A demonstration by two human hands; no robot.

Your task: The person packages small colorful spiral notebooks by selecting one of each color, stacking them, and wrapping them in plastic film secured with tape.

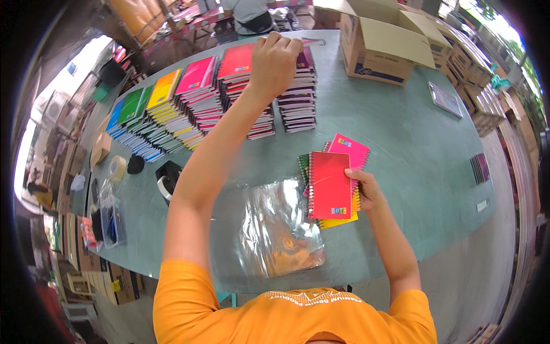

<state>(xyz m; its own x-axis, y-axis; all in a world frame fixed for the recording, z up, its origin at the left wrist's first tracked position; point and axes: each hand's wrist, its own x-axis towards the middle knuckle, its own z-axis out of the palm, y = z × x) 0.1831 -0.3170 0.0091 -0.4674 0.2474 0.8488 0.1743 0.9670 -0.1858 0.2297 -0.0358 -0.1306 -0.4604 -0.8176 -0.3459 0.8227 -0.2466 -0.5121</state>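
Notebooks in right hand have open tabletop alongside.

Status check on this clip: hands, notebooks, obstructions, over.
Left hand at purple notebook stack, grip unclear. Right hand holding fanned notebooks, red on top. Clear plastic on table, nearer the body; nothing visibly blocking either hand.

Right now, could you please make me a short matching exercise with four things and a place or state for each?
1. left hand
2. right hand
3. cardboard box
4. clear plastic

A. lying near the orange shirt
B. flaps spread open
C. at the top of the purple notebook stack
D. holding red-topped notebooks

Pairs: 1-C; 2-D; 3-B; 4-A
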